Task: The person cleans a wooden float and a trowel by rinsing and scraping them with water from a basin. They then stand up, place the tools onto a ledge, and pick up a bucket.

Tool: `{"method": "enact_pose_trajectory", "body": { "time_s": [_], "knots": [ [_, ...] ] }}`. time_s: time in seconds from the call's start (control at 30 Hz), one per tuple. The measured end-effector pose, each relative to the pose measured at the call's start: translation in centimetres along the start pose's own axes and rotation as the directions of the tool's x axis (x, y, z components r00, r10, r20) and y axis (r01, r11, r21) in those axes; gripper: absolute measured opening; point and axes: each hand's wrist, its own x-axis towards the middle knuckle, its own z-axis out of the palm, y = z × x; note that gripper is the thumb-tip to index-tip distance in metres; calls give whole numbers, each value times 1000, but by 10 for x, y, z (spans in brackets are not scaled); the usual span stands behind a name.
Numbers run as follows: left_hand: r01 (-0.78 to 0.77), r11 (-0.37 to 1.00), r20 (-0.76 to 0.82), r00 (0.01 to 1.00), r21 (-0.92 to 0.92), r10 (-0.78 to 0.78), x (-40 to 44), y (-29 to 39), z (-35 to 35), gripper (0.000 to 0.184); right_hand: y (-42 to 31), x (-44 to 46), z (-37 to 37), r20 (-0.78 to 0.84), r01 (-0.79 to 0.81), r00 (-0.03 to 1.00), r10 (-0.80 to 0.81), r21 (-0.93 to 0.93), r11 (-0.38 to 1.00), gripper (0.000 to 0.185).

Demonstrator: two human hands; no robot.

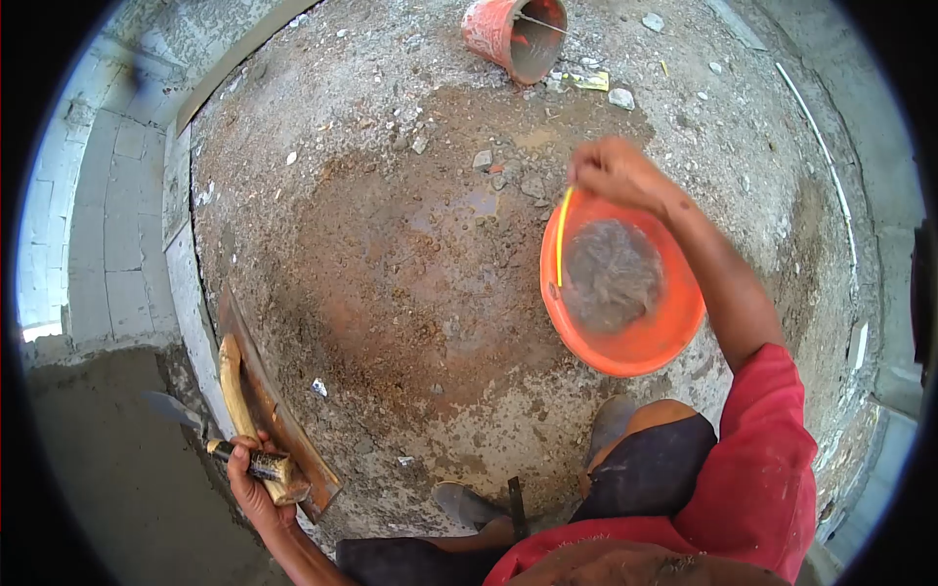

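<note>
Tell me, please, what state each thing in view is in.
Orange bucket: mouth up, grey mix inside.
Yellow handle: raised, in the right hand's grip.
Red bucket: on its side, grey-smeared inside.
Trowel: held in the left hand.
Wooden-handled float: held likewise.
Ground: damp in the middle.

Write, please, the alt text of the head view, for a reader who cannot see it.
A person's right hand grips the yellow handle of an orange bucket holding grey mix, while the left hand holds a trowel and a float. A red bucket lies on its side farther off on rough, stony ground.
</note>
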Motion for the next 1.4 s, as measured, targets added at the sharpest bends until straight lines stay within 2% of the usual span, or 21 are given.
{"method": "enact_pose_trajectory", "body": {
  "time_s": [0.03, 0.07, 0.13, 0.2, 0.23, 0.27, 0.33, 0.37, 0.47, 0.5, 0.57, 0.6, 0.67, 0.73, 0.87, 0.97, 1.2, 1.27, 1.3, 1.37, 1.4],
  "knots": [
    [-5, 1000, -43, 999, 22, 6, -4, 3, -1, 26, 16, 35, -12, -308, 65, 947, -86, -78, 995, 27],
    [-11, 999, -89, 996, 43, 15, -9, 5, -2, 25, 24, 66, -28, -462, 52, 879, -116, -149, 988, 38],
    [-10, 997, -133, 991, 70, 20, -15, 7, -10, 25, 94, 149, -48, -593, -88, 778, -206, -428, 899, 52],
    [-15, 997, -180, 983, 79, 29, -21, 8, -18, 24, 139, 198, -49, -678, -260, 695, -238, -546, 796, 59],
    [-19, 997, -204, 978, 75, 34, -25, 7, -22, 23, 144, 208, -49, -676, -305, 719, -160, -514, 802, 63],
    [-22, 997, -227, 973, 69, 37, -27, 7, -20, 23, 143, 214, -49, -669, -351, 739, -81, -485, 801, 67],
    [-5, 998, -267, 964, 64, 22, -33, 9, -18, 23, 146, 213, -40, -442, -412, 857, 266, -275, 869, 75],
    [12, 998, -287, 958, 61, 6, -37, 9, -15, 24, 141, 214, -30, -395, -352, 891, 224, -289, 890, 61],
    [18, 1000, -216, 976, 25, -12, -42, 13, -10, 25, 111, 216, -6, -502, -149, 865, -5, -268, 952, 37],
    [28, 999, -164, 986, -17, -31, -41, 14, -12, 25, 89, 217, 1, -620, 6, 774, -129, -196, 981, 29],
    [36, 999, -131, 991, -17, -38, -43, 17, -1, 26, 39, 217, -5, -630, 175, 701, -334, -302, 937, 31],
    [32, 999, -112, 993, -17, -34, -43, 20, 3, 27, -3, 200, -15, -609, 116, 748, -264, -271, 955, 26],
    [46, 999, -80, 996, -6, -46, -40, 22, 5, 25, -64, 178, -33, -596, 211, 757, -267, -165, 964, 36],
    [43, 999, -76, 996, 20, -41, -36, 24, 7, 24, -113, 142, -40, -512, 243, 791, -335, -240, 940, 32],
    [25, 1000, 1, 1000, -13, -25, -31, 26, 12, 24, -150, 120, -15, -307, 318, 882, -357, -171, 932, 29],
    [-17, 1000, 32, 999, -15, 17, -27, 26, 10, 28, -185, 85, 19, -179, 280, 939, -294, -100, 955, 27],
    [5, 997, 142, 990, -80, 6, -35, 25, 6, 24, -215, -7, 114, -107, 611, 767, -632, -177, 771, 25],
    [31, 990, 183, 983, -139, -5, -36, 29, 2, 24, -216, -47, 131, 231, 620, 778, -584, -142, 771, 31],
    [-10, 988, 123, 992, -152, 29, -35, 28, 3, 23, -204, -59, 140, 305, 650, 740, -599, -95, 754, 33],
    [-7, 984, 165, 986, -176, 37, -35, 29, 3, 23, -170, -88, 144, 445, 684, 655, -611, -6, 729, 39],
    [-9, 981, 181, 982, -193, 45, -36, 28, 1, 23, -155, -101, 136, 347, 660, 713, -609, -39, 750, 41]
  ]
}}
